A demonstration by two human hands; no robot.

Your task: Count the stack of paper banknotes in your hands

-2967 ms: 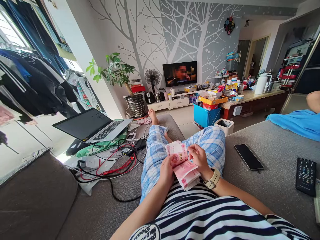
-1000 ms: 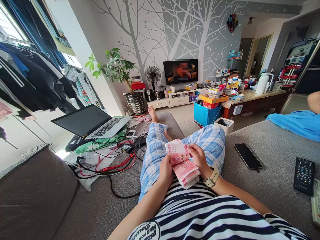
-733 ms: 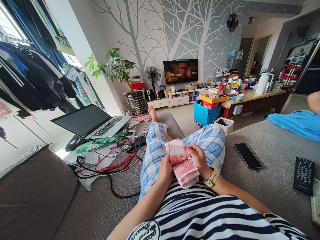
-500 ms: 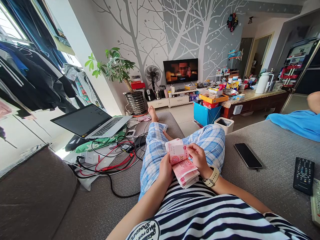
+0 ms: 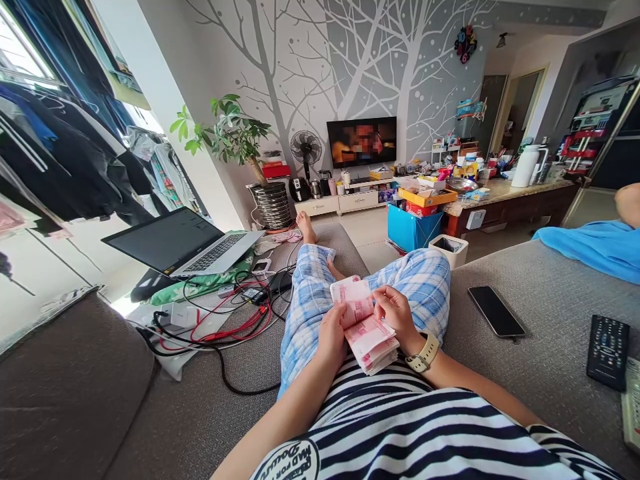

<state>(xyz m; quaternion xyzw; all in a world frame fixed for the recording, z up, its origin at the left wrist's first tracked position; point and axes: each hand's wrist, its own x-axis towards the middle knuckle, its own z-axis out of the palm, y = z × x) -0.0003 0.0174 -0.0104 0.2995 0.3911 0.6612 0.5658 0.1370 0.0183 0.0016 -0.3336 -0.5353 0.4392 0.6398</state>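
- While the left hand (image 5: 331, 333) was clasped round one bundle of pink banknotes (image 5: 371, 339), its thumb lay on top, pressing the notes down near their middle.
- Curled, with thumb and fingertips drawn close together, the right hand (image 5: 397, 312) was at the far right edge of the same bundle; whether it pinched a note could not be told.
- Both hands and the bundle were above the lap, near the striped shirt (image 5: 415, 427) and between the legs of the plaid trousers (image 5: 425, 273). The notes overlapped too closely to be counted.
- One wristwatch (image 5: 424, 353) with a pale strap was on the right wrist.
- Right of the legs, one smartphone (image 5: 497, 311) lay dark-screened on the grey sofa (image 5: 525, 267); beyond it were two remote controls, one black (image 5: 607, 350) and one pale (image 5: 631, 400), the latter cut off by the edge.
- To the left, one laptop (image 5: 165, 241) stood unfolded on green patterned fabric (image 5: 170, 293), beside tangled cables (image 5: 210, 338), their number unclear.
- Past the sofa were one wastebasket (image 5: 457, 259), one blue bin (image 5: 413, 232) and one white jug (image 5: 524, 167) on a crowded table (image 5: 505, 193).
- Farthest off were one television (image 5: 362, 142), one fan (image 5: 306, 150), one potted plant (image 5: 240, 133) and one wall clock (image 5: 465, 45).
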